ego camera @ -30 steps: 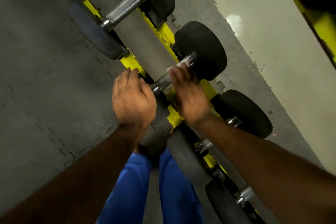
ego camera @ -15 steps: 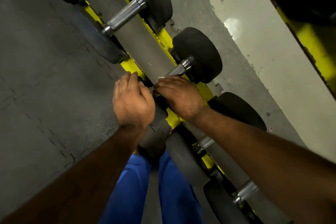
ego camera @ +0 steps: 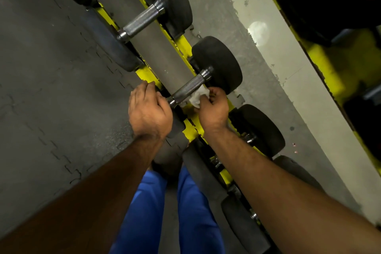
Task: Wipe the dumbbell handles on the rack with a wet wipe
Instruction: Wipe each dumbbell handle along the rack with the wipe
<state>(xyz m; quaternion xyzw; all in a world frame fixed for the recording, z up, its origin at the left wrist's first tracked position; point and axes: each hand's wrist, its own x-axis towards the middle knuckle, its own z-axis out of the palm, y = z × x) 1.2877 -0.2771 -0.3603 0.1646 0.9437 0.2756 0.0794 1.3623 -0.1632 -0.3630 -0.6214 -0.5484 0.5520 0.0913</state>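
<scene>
A dumbbell with black rubber heads lies across the yellow rack point(ego camera: 186, 46), and its knurled metal handle point(ego camera: 188, 88) is bare. My right hand point(ego camera: 212, 108) pinches a crumpled white wet wipe point(ego camera: 198, 96) just to the right of that handle, touching its underside. My left hand point(ego camera: 149, 110) rests over the near head of the same dumbbell, fingers curled down over it. A second dumbbell handle point(ego camera: 142, 20) lies further up the rack.
More dumbbells point(ego camera: 259, 130) sit on the rack under my right forearm. Dark rubber floor tiles point(ego camera: 51, 93) spread to the left. A pale wall strip point(ego camera: 268, 33) runs on the right. Blue trouser legs point(ego camera: 193, 212) show below.
My right hand has come off the handle and moved to its right side with the wipe now showing. The handle is uncovered. My left hand has stayed on the near head.
</scene>
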